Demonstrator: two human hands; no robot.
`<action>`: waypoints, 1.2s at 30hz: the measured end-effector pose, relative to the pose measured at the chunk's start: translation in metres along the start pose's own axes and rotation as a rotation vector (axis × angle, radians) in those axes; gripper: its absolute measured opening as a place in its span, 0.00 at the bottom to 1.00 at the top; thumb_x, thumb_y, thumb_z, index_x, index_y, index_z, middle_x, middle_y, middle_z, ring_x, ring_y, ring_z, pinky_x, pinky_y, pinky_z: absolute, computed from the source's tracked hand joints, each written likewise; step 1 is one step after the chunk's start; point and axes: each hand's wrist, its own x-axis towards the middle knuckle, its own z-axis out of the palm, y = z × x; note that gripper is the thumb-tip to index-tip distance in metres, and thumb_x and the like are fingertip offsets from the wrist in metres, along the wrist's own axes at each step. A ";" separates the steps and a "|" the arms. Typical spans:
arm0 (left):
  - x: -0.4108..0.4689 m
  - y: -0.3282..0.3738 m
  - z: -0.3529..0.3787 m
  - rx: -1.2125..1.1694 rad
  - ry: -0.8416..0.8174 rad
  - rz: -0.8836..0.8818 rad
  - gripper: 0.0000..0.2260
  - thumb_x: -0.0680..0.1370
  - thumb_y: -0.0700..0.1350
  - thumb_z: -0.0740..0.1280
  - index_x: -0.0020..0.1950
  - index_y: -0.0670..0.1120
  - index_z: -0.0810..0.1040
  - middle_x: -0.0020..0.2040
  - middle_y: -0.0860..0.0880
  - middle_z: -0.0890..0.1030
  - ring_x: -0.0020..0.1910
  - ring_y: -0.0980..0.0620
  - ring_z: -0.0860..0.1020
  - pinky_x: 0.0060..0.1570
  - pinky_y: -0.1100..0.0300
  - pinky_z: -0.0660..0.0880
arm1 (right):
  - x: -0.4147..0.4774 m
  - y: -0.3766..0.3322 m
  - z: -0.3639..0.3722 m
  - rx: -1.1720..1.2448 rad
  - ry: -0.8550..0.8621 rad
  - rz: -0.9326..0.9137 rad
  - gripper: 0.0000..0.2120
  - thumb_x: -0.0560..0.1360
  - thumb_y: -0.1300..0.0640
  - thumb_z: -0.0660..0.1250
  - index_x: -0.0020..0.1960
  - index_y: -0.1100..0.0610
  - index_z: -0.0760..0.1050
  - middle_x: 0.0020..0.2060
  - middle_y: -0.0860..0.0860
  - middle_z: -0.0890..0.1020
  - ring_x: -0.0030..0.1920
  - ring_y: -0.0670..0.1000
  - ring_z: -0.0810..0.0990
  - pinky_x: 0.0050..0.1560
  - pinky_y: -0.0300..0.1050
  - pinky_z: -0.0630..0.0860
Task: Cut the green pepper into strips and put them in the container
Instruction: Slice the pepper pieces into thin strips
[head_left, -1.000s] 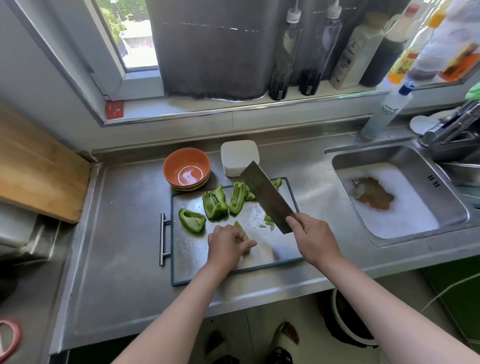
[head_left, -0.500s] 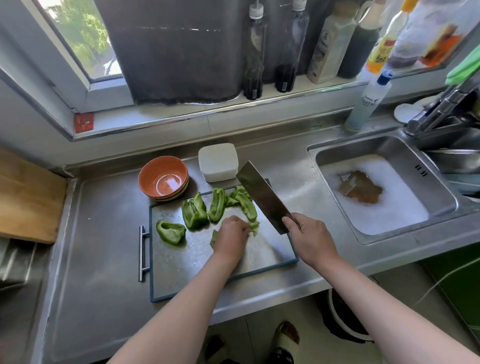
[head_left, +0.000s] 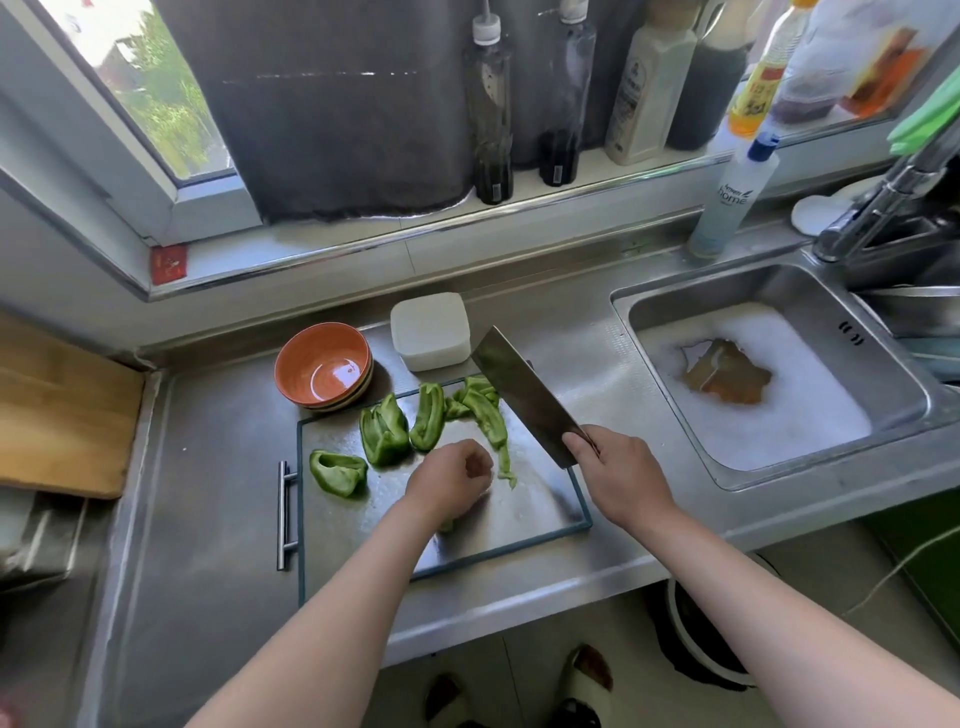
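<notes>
A steel cutting board (head_left: 524, 514) lies on the counter. On it are three large green pepper pieces (head_left: 384, 428) at the far left and a pile of cut pepper strips (head_left: 485, 415) at the far middle. My left hand (head_left: 451, 475) hovers over the board just left of the strips, fingers curled, with nothing visible in it. A sliver of green (head_left: 445, 525) shows under its wrist. My right hand (head_left: 618, 467) grips the handle of a cleaver (head_left: 524, 395), whose blade is raised over the board's far right corner. A white lidded container (head_left: 430, 330) stands behind the board.
Stacked orange bowls (head_left: 322, 364) sit left of the container. A sink (head_left: 810, 470) with foamy water lies to the right, with a tap (head_left: 883, 202) and a dish soap bottle (head_left: 727, 208) behind it. Bottles line the window sill. A wooden board (head_left: 57, 410) is at the far left.
My left hand moved up the board from its near part towards the strip pile. The cleaver stayed raised in my right hand. The view shifted right.
</notes>
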 end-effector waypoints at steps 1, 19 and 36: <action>-0.001 -0.001 -0.002 0.010 -0.022 0.011 0.08 0.74 0.42 0.69 0.42 0.57 0.78 0.43 0.58 0.82 0.45 0.56 0.79 0.47 0.59 0.78 | 0.001 0.000 0.000 0.001 -0.001 0.000 0.15 0.83 0.47 0.60 0.40 0.51 0.76 0.33 0.48 0.80 0.37 0.52 0.78 0.36 0.47 0.71; 0.008 0.011 0.019 -0.124 0.109 0.112 0.08 0.75 0.40 0.71 0.53 0.46 0.86 0.52 0.50 0.85 0.51 0.53 0.80 0.47 0.71 0.67 | 0.004 -0.013 0.011 -0.028 0.011 0.017 0.15 0.83 0.47 0.61 0.40 0.50 0.75 0.34 0.48 0.79 0.39 0.54 0.77 0.38 0.48 0.71; -0.005 -0.008 0.002 0.084 -0.083 0.161 0.09 0.73 0.45 0.65 0.42 0.61 0.76 0.45 0.55 0.79 0.44 0.55 0.77 0.49 0.58 0.76 | 0.003 -0.033 0.006 -0.041 0.021 0.036 0.18 0.83 0.48 0.61 0.36 0.49 0.70 0.32 0.48 0.77 0.37 0.54 0.76 0.37 0.48 0.70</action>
